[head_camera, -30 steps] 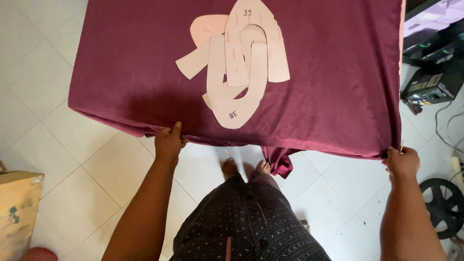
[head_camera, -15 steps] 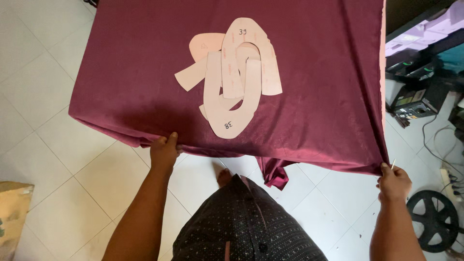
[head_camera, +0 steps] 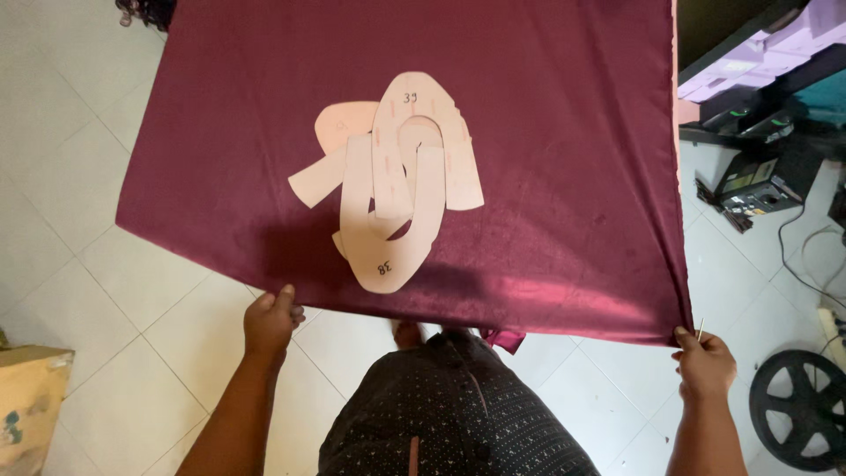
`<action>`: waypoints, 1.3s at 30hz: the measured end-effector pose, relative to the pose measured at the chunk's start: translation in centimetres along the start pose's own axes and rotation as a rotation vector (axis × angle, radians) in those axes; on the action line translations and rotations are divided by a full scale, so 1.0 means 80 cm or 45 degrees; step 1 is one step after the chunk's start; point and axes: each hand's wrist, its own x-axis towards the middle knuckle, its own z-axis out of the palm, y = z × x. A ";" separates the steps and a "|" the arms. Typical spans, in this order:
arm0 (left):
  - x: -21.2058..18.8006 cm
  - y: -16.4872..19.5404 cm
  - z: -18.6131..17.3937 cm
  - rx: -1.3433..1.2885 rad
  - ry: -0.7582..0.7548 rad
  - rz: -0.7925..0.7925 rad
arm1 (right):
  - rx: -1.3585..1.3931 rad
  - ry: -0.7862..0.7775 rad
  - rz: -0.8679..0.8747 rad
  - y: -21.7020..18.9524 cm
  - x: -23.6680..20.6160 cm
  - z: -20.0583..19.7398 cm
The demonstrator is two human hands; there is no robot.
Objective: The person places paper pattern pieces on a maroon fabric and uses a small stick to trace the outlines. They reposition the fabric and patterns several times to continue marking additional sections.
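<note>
Head view: I'm looking straight down at a maroon cloth [head_camera: 546,176] spread flat over a surface, near edge running left to right just ahead of the body.

Left hand [head_camera: 269,322] is on the near edge, left of centre. Its fingers [head_camera: 284,298] are curled onto the hem, pinching it from what I can see (the underside of the grip is hidden, so I can't tell how much cloth is gathered). Right hand [head_camera: 705,361] is at the near right corner, fingers closed on the corner point of the cloth. A thin pale sliver sticks up beside that hand; I can't tell what it is.

Key relation: the cloth lies entirely ahead of both hands, away from the body, with its near edge spanning between them. The hands are well apart along that edge, and the right one sits slightly nearer the body than the left.

A stack of pale paper pattern pieces [head_camera: 392,185] (curved, shoe-part shapes) lies on the cloth near its middle, long axis running roughly away from me, closer to the left hand than the right, not touching either.

A fold of cloth hangs off the edge between the hands, over the tiled floor [head_camera: 106,291]. A cardboard box [head_camera: 26,405] sits at lower left and a black wheel [head_camera: 797,410] at lower right.
</note>
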 end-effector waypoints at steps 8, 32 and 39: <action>-0.001 0.004 0.006 0.233 -0.031 -0.076 | 0.014 -0.009 0.049 -0.006 0.016 -0.005; -0.010 0.055 0.154 -0.779 -0.329 -0.329 | -0.019 -0.549 0.261 -0.096 0.083 0.036; 0.015 0.073 0.190 -0.237 -0.214 -0.337 | -0.465 -0.603 0.245 -0.096 0.110 0.022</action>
